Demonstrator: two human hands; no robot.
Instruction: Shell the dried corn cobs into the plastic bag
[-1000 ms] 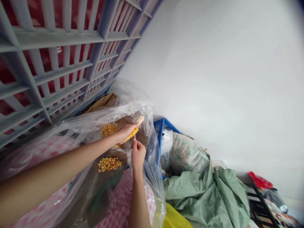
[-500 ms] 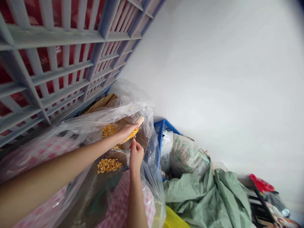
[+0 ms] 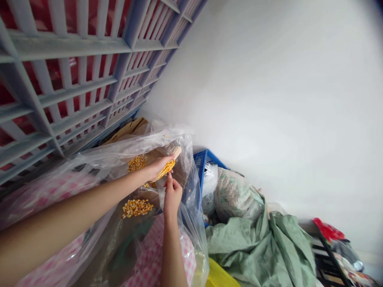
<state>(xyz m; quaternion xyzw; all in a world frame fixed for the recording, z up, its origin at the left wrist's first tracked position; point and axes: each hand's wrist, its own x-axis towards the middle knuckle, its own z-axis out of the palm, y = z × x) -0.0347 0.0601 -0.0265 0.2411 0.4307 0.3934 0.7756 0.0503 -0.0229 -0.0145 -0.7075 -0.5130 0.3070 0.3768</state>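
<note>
My left hand (image 3: 158,166) is wrapped round a corn cob (image 3: 164,169). The cob's far end is bare and pale, while yellow kernels still cover the side facing my right hand. Just beneath the cob, my right hand (image 3: 172,195) is closed in a pinch with its fingertips at the kernels; whatever lies between them is too small to make out. Both hands are over a clear plastic bag (image 3: 101,153) spread open below. Loose kernels (image 3: 137,208) lie in one pile in the bag, and a second kernel pile (image 3: 137,164) sits farther back, partly behind my left wrist.
A tall grey-purple plastic crate (image 3: 72,46) leans in at the upper left, with red material behind its slats. A blue crate (image 3: 201,163) holding stuffed bags stands right of the plastic bag. Green cloth (image 3: 257,247) is heaped in front. A white wall (image 3: 284,99) rises behind.
The cob has turned slightly in my left hand, showing more yellow kernels. My right hand has shifted a little to the right, its fingertips staying at the cob.
</note>
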